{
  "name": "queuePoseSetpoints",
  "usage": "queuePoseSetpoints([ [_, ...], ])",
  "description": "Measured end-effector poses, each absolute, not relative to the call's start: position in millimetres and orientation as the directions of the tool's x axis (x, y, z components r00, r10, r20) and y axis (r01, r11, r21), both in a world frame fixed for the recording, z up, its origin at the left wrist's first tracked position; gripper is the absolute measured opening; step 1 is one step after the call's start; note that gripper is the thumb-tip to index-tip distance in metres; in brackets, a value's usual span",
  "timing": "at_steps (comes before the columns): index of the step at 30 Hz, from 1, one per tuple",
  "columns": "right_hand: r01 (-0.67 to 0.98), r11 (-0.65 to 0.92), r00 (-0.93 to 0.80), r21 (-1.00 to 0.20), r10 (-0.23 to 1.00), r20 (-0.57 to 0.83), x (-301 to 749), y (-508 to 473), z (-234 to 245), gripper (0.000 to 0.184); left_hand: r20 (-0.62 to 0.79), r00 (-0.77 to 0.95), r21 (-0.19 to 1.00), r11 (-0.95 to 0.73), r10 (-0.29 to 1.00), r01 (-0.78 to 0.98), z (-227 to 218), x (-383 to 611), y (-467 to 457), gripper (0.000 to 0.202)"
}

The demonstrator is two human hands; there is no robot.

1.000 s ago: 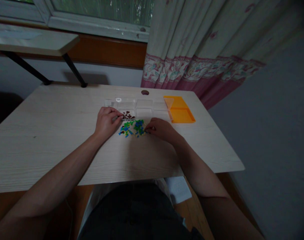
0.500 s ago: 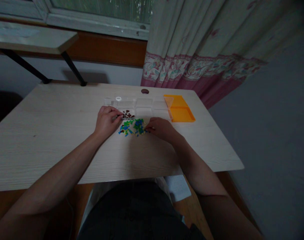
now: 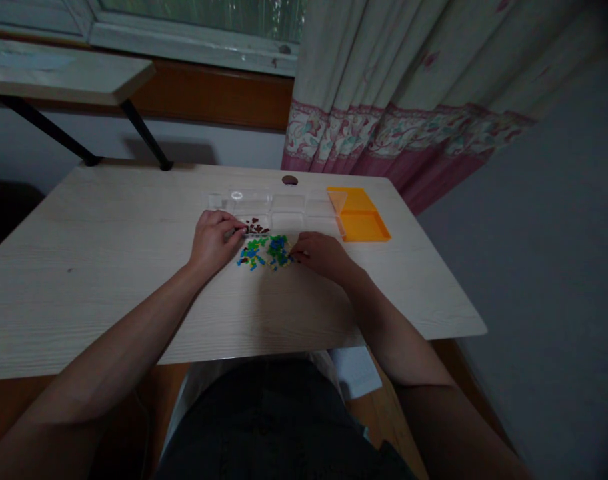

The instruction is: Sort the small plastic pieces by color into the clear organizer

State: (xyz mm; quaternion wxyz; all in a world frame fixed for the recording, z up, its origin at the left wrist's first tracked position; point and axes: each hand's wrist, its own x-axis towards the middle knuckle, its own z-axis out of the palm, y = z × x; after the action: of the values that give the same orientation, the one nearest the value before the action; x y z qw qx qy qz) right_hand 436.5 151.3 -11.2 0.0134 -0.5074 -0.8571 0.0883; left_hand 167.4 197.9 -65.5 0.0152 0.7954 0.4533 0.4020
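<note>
A clear plastic compartment box point(image 3: 288, 203) lies on the table, with small brown pieces point(image 3: 255, 227) in its front left compartment. My left hand point(image 3: 215, 239) rests at that compartment, thumb and forefinger closed together by the box's front left corner; what they pinch is too small to make out. In front of the box lies a loose pile of small blue, green and yellow pieces point(image 3: 278, 249), with a few brown ones among them. My right hand point(image 3: 323, 255) touches the pile's right edge, its fingers bent and pressed together; anything between the fingertips is hidden.
An open orange case point(image 3: 365, 227) adjoins the box on the right. Behind the box is a dark round spot point(image 3: 290, 180) near the back edge of the pale wooden table point(image 3: 134, 287). A raised shelf point(image 3: 69, 73) on black legs stands back left; a curtain point(image 3: 374, 120) hangs behind.
The view has shifted very slightly. Both hands stay at nearly the same places, with only a small movement of the right fingers at the pile's edge.
</note>
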Motion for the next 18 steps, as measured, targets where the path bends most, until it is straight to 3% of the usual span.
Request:
queuePoseSetpoints([
  [18, 0.865, 0.488, -0.497, -0.116, 0.864, -0.079, 435.1, 150.3, -10.6, 0.023, 0.565, 0.27, 0.394, -0.542, 0.78, 0.742, -60.1, 169.3, 194.2, 0.02],
])
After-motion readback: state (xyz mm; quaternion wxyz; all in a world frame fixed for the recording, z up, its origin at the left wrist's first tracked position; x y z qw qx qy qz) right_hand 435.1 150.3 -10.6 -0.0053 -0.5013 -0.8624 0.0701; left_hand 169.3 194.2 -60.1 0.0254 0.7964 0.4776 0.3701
